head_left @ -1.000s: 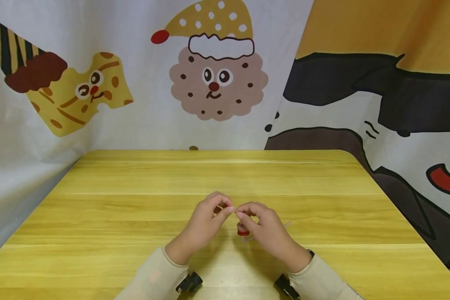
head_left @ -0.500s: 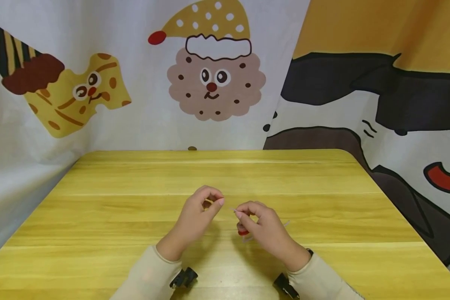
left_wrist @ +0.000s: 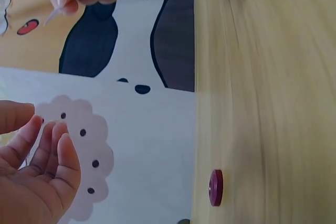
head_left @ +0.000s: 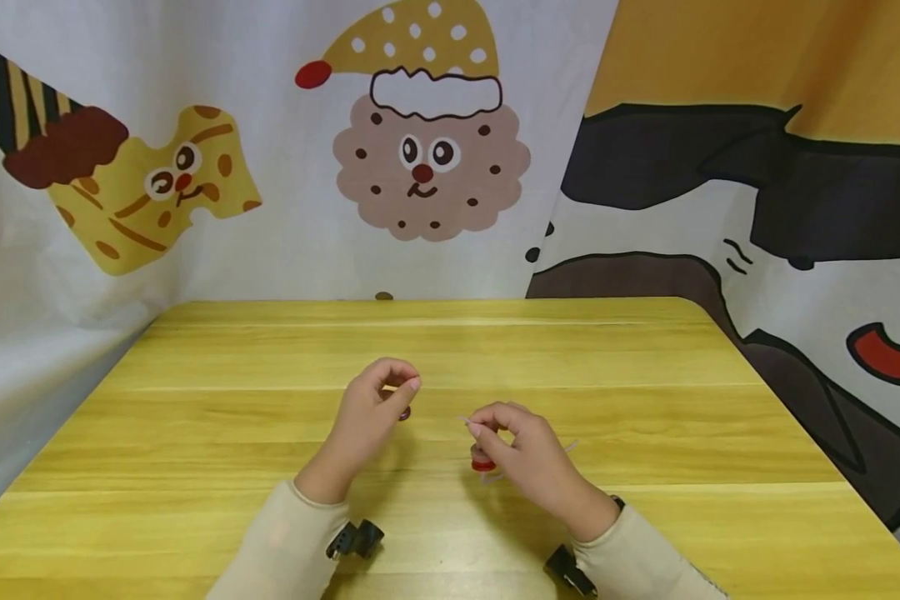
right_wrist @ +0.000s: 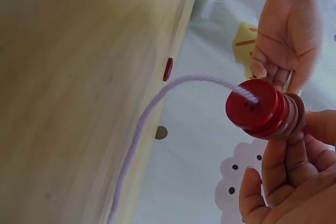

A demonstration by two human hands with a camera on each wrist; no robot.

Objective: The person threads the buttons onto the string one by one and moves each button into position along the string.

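My right hand [head_left: 532,446] pinches a length of lilac yarn [right_wrist: 137,129] close to its tip, which pokes out past the fingertips in the head view. Threaded on this yarn, a stack of red, pink and brown buttons [right_wrist: 261,108] sits just below the right fingers. The yarn's long tail curves away from the outer red button. To the left, my left hand [head_left: 363,417] is held over the table with its fingers loosely bent and nothing visible between them. A dark red button [left_wrist: 216,188] lies beneath it, partly hidden by the hand in the head view.
The wooden table [head_left: 232,450] reaches back to a hanging cloth [head_left: 285,250] printed with cartoon figures. Small black wrist cameras [head_left: 357,539] are strapped at both sleeve cuffs.
My left hand has left the yarn tip beside the right fingers and moved left and farther back, over the dark red button. The right hand stays nearly still, holding the yarn.
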